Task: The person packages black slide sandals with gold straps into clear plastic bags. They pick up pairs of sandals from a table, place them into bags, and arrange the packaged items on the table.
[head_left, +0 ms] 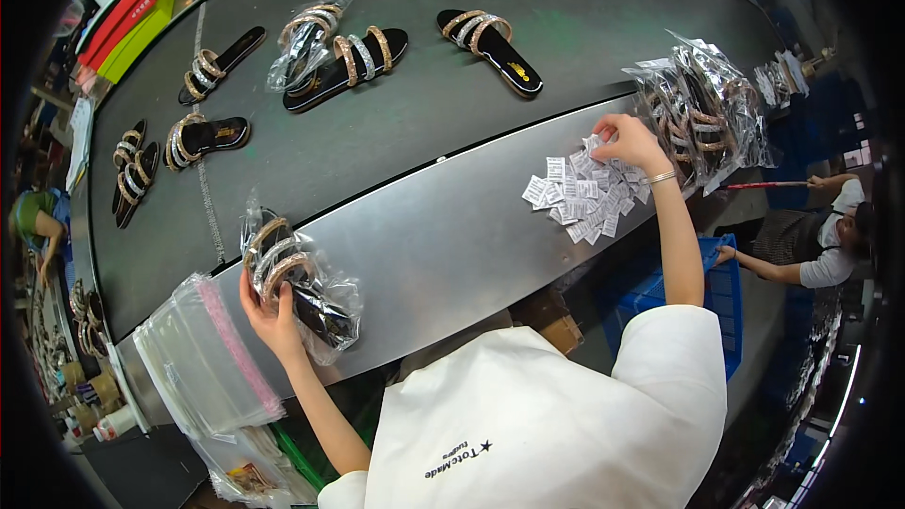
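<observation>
My left hand (pixel 273 319) grips a clear-bagged pair of sandals (pixel 294 273) at the left of the metal ledge. These sandals have black soles and glittery gold and silver straps. Over at the right, my right hand (pixel 630 143) pinches at the top edge of a loose pile of small white printed sachets (pixel 584 193). A small white sachet (pixel 593 143) shows at its fingertips. Close beyond that hand stand several bagged sandals (pixel 698 118), packed together. A stack of clear plastic bags (pixel 203 358) lies just left of my left hand.
The dark conveyor belt (pixel 396 151) carries several loose sandals (pixel 495 47) and a partly bagged pair (pixel 311 38). A blue crate (pixel 721 292) sits below the ledge at right, where another person (pixel 811 245) touches it. Red and green boxes (pixel 132 24) are at far left.
</observation>
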A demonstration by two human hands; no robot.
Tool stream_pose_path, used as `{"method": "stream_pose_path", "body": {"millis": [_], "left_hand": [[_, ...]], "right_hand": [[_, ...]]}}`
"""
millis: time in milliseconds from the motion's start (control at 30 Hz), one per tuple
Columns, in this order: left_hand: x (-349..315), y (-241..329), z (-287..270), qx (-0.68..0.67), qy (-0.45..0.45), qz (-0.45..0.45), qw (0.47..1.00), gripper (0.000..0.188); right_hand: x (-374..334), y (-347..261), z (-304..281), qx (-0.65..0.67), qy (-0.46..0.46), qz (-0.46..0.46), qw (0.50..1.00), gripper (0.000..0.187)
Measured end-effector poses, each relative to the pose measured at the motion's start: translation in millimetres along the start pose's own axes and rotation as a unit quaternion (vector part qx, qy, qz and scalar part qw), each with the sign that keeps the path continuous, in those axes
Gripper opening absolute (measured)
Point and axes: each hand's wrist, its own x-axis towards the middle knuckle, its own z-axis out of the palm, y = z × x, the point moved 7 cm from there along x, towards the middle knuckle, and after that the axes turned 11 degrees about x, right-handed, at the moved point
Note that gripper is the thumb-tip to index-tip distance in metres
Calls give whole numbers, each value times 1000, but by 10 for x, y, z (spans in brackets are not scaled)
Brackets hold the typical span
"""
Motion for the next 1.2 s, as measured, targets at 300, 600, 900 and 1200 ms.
{"method": "stream_pose_path", "body": {"millis": [300,600,900,1200], "left_hand": [[-7,32,-1,14,3,0,1000,65],[-9,-63,-23,71,68,-16,995,45],[-122,-120,-133,75,104,-34,991,38],[39,-13,-282,31,88,-191,977,27]], "right_hand": [[-42,-59,15,66,23,-63,996,29],[1811,-187,553,177,51,19,983,40],[1853,-382,685,149,30,70,986,46],[682,-2231,1394,463,-74,139,872,25]]}}
